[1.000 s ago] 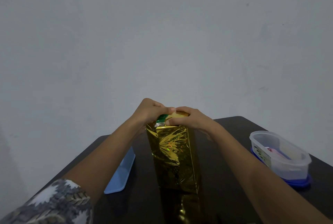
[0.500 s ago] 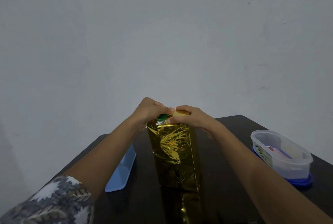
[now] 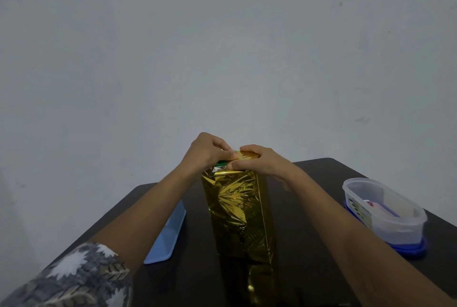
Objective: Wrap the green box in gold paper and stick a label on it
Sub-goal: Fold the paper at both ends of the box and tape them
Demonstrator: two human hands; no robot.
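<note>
Gold paper (image 3: 237,210) covers the visible sides of the upright green box (image 3: 220,163) in the head view. It is creased but runs down to the dark table (image 3: 309,207). Only a sliver of green shows, at about 11 o'clock on the parcel's upper end. By my reading the body wrap is done and the top end is being folded shut. That end is not yet closed and no label shows on the faces in view, so sealing and labelling seem to be what is left. Whether the bottom end is finished cannot be told.

The parcel stands mid-table, between the two forearms, with both hands on its top end. The left hand (image 3: 207,152) sits at 10 o'clock of that end, fingers curled and pinching the paper. The right hand (image 3: 262,160) sits at 2 o'clock, thumb and fingers pinching the folded flap. The two hands nearly touch.

A pale blue tray (image 3: 168,237) lies at 9 o'clock of the parcel, near it. A clear tub (image 3: 385,210) stands at 3 o'clock, well apart.
</note>
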